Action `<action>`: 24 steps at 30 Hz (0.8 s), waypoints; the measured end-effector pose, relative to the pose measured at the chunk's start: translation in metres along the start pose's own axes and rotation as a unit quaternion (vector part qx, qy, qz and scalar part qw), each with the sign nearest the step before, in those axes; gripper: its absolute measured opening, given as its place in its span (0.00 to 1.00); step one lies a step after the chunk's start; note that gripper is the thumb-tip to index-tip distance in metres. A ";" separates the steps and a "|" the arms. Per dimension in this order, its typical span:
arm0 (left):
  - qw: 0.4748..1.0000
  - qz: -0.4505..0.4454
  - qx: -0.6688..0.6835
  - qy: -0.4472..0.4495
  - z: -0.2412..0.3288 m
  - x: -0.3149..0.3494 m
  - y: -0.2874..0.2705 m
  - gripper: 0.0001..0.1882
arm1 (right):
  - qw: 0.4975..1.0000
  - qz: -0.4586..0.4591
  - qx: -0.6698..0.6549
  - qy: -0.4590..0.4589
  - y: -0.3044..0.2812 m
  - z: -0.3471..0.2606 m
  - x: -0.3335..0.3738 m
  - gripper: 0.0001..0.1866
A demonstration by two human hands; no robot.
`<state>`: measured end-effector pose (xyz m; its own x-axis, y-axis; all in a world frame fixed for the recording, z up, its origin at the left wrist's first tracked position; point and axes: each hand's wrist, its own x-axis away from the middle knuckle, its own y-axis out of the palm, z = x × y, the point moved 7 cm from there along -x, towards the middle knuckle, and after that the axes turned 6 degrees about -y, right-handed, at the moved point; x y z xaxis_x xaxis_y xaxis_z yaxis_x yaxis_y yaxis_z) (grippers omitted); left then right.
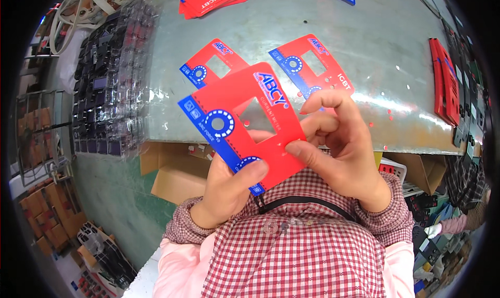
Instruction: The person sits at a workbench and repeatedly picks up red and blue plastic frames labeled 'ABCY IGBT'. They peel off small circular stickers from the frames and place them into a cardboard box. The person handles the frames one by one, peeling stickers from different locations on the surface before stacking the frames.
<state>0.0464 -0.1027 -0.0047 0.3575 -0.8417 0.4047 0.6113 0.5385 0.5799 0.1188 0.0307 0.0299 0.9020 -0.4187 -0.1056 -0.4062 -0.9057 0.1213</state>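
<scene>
A red faceplate overlay with a blue strip, a rectangular window and a round hole is held tilted above the table's near edge. My left hand grips its lower left corner, thumb on the front and fingers behind, partly seen through the window. At the right edge, my right hand pinches the overlay, thumb on its front and index finger curled above. Just beyond lie two similar overlays on the metal table: one on the left, partly covered by the held one, and one on the right, partly behind my right fingers.
A stack of red overlays lies at the far side of the metal table. Dark housings under clear plastic fill its left side. Red panels stand at the right edge. An open cardboard box sits below the near edge.
</scene>
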 end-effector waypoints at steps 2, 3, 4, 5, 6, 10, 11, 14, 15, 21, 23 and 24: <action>0.999 0.012 0.033 -0.006 -0.001 -0.003 0.005 0.14 | 0.999 0.011 0.031 0.025 -0.004 -0.004 0.002 0.23; 1.000 0.011 0.025 -0.009 -0.002 -0.006 0.006 0.13 | 0.998 0.016 0.046 0.038 -0.006 -0.005 0.004 0.24; 1.000 0.010 0.016 -0.012 -0.002 -0.008 0.007 0.12 | 0.998 0.014 0.057 0.037 -0.008 -0.007 0.005 0.24; 1.000 -0.002 0.022 -0.018 -0.002 -0.010 0.009 0.12 | 0.997 0.012 0.068 0.036 -0.009 -0.008 0.007 0.25; 0.999 -0.013 0.028 -0.023 -0.003 -0.011 0.010 0.12 | 0.996 0.009 0.079 0.036 -0.010 -0.009 0.009 0.25; 0.994 -0.098 0.039 -0.040 -0.002 -0.015 0.021 0.10 | 0.996 0.033 0.073 0.039 -0.015 -0.010 0.014 0.25; 0.993 -0.099 0.037 -0.047 -0.003 -0.015 0.022 0.11 | 0.996 0.034 0.070 0.041 -0.016 -0.012 0.015 0.25; 0.993 -0.097 0.034 -0.063 -0.006 -0.015 0.023 0.12 | 0.996 0.028 0.073 0.043 -0.017 -0.014 0.017 0.25; 0.993 -0.093 0.035 -0.068 -0.006 -0.015 0.024 0.12 | 0.996 0.025 0.077 0.043 -0.017 -0.015 0.018 0.25; 0.992 -0.083 0.048 -0.085 -0.008 -0.016 0.029 0.13 | 0.997 0.037 0.053 0.050 -0.021 -0.014 0.020 0.24; 0.990 -0.088 0.057 -0.092 -0.009 -0.017 0.030 0.13 | 0.996 0.041 0.052 0.051 -0.022 -0.014 0.020 0.24; 0.989 -0.091 0.062 -0.096 -0.010 -0.017 0.029 0.13 | 0.996 0.044 0.051 0.052 -0.023 -0.013 0.021 0.24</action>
<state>0.0652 -0.0734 -0.0020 0.1016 -0.9080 0.4065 0.5583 0.3903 0.7321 0.1486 0.0436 0.0383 0.8706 -0.4920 0.0038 -0.4920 -0.8703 0.0235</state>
